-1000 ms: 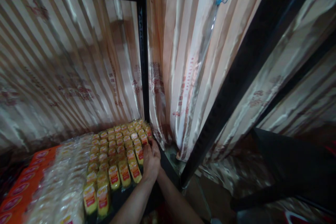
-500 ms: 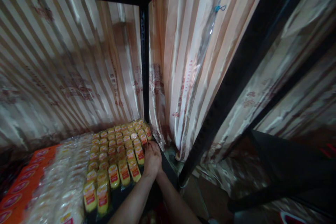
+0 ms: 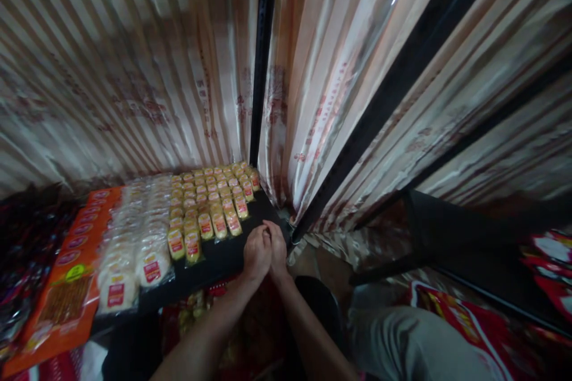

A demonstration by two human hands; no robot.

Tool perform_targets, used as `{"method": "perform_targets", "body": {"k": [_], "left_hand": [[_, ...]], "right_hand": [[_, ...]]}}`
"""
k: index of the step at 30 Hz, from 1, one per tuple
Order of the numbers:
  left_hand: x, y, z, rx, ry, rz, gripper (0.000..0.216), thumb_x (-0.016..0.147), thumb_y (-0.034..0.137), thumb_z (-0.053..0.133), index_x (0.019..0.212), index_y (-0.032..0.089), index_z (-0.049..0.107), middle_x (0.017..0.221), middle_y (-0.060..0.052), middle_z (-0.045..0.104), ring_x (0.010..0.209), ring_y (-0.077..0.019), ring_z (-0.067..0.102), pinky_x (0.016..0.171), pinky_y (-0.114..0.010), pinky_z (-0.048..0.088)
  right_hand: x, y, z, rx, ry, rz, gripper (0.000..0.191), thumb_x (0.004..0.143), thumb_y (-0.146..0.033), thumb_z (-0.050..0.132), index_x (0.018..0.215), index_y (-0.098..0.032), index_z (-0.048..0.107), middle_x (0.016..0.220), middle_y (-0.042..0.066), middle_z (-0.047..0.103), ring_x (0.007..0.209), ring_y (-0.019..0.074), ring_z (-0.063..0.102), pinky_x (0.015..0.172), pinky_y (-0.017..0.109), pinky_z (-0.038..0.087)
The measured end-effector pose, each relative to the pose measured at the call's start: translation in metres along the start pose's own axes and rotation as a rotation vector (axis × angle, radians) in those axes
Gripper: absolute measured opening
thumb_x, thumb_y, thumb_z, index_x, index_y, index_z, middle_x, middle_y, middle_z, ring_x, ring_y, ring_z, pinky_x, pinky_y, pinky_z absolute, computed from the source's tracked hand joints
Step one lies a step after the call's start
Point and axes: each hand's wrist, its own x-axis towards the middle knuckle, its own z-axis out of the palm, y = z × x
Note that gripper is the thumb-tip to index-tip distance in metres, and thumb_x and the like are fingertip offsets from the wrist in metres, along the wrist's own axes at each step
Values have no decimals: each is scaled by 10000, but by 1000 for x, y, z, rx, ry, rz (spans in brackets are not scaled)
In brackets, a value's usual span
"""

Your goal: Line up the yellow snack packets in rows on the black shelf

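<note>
I observe left hand [image 3: 256,253] and right hand [image 3: 277,250] cupped together; whether they grip anything, I cannot tell. Yellow packs [image 3: 201,197] stand in rows on the shelf [image 3: 214,259], left of the hands, red labels [image 3: 206,227] illegible.

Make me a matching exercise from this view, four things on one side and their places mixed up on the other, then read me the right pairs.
Things:
1. Left hand
2. Yellow packs
3. Orange pack
4. Curtain

Places:
A. hanging behind the shelf
B. in rows, just right of the white packs
C. against the right hand
D. just left of the white packs

Pairs: 1-C, 2-B, 3-D, 4-A.
</note>
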Motion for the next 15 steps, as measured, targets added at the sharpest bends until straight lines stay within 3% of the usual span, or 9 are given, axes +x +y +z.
{"method": "perform_targets", "body": {"k": [4, 7, 11, 15], "left_hand": [[-37, -26, -10, 82, -22, 106, 315, 826, 187, 314, 966, 169, 595, 983, -81, 625, 955, -169, 558, 915, -303, 422], [-65, -47, -11, 77, -60, 107, 295, 807, 160, 314, 873, 183, 601, 913, -75, 624, 903, -166, 567, 870, -299, 442], [-93, -70, -6, 14, -112, -46, 330, 817, 171, 312, 940, 187, 617, 975, -91, 653, 933, -182, 587, 884, -316, 435], [-102, -97, 13, -106, -199, -379, 346, 792, 128, 378, 1042, 163, 614, 1102, -107, 655, 1003, -182, 600, 933, -305, 416]], "right_hand": [[-46, -7, -5, -1, -29, -15, 387, 782, -130, 369, 1095, -182, 590, 1093, 81, 606, 1031, 169, 551, 935, 360, 444], [-83, -5, -4, -54, -60, -48, 344, 781, -150, 421, 1061, -198, 615, 1056, 74, 628, 1017, 183, 564, 924, 371, 454], [-121, -1, -3, -148, -168, -3, 400, 779, -108, 388, 1080, -229, 620, 1082, 56, 632, 1022, 169, 572, 904, 326, 468], [-131, 10, 2, -381, -430, 180, 465, 760, -58, 375, 1124, -223, 613, 1072, 80, 655, 978, 194, 609, 860, 323, 477]]}}
